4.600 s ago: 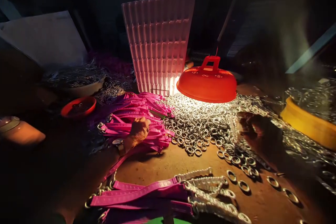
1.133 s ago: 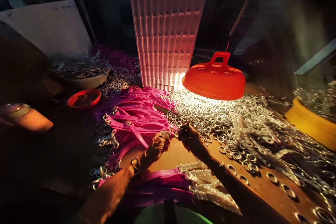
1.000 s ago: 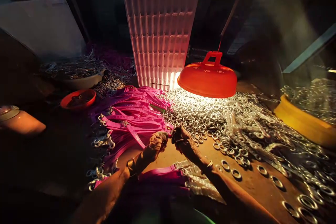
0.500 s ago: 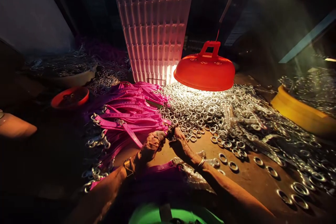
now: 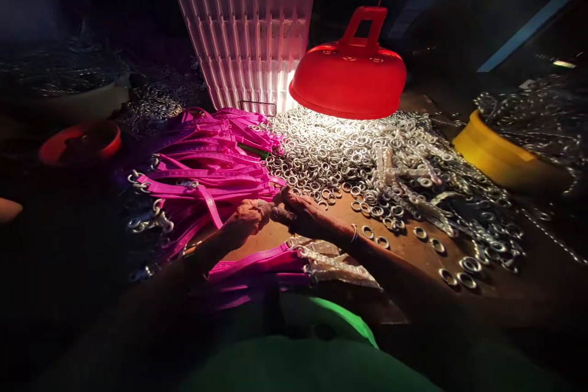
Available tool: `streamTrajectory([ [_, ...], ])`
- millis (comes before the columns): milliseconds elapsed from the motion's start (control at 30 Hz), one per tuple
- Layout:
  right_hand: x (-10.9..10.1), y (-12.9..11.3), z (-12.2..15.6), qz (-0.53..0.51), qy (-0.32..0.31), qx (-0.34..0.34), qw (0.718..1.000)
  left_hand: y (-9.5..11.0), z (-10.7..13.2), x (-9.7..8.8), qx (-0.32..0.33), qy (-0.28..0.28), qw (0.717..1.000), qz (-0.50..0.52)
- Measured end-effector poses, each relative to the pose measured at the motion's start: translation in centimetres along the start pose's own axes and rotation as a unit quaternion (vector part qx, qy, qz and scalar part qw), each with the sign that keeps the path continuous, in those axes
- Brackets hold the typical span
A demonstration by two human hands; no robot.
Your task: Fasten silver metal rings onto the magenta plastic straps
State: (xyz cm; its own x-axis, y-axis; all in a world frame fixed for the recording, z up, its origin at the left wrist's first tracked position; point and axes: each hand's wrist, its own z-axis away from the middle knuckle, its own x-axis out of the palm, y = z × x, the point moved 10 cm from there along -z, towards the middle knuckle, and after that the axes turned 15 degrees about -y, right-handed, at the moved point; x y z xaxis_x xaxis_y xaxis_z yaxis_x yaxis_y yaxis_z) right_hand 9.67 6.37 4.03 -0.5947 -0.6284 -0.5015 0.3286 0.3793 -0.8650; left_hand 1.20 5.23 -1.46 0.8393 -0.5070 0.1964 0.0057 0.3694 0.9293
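left fingers (image 5: 263, 208) and right fingers (image 5: 285, 214) meet, their hold unclear, beside illegibly marked pink straps (image 5: 215, 176).

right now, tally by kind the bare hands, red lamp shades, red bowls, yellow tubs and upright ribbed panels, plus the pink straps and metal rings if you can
left hand and right hand: 2
red lamp shade: 1
red bowl: 1
yellow tub: 1
ribbed panel: 1
Total: 6, leaving out pink straps and metal rings, too heaped to count
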Motion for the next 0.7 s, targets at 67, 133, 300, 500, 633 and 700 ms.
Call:
streamTrajectory([
  [67, 1.2, -1.8, 1.6, 0.022, -0.032, 0.002, 0.999, 0.9, 1.5, 0.9, -0.028, -0.030, 0.999, -0.007],
  [133, 2.4, -3.5, 3.7, 0.037, -0.042, 0.010, 0.998, 0.7, 3.1, 1.7, -0.080, -0.046, 0.994, -0.051],
  [300, 5.8, -5.3, 7.9, 0.072, -0.049, 0.041, 0.995, -1.8, 6.0, 5.8, -0.083, -0.163, 0.982, -0.041],
  [500, 8.8, -1.8, 9.6, -0.091, -0.055, 0.113, 0.988, -3.8, 7.7, 7.8, -0.043, -0.157, 0.986, 0.018],
  [633, 9.5, -0.6, 9.5, -0.172, -0.055, 0.138, 0.974, -3.8, 8.2, 7.9, -0.039, -0.139, 0.988, 0.045],
  [700, 9.6, -0.8, 9.1, -0.166, -0.077, 0.130, 0.975, -4.7, 8.2, 8.1, -0.070, -0.137, 0.983, 0.102],
])
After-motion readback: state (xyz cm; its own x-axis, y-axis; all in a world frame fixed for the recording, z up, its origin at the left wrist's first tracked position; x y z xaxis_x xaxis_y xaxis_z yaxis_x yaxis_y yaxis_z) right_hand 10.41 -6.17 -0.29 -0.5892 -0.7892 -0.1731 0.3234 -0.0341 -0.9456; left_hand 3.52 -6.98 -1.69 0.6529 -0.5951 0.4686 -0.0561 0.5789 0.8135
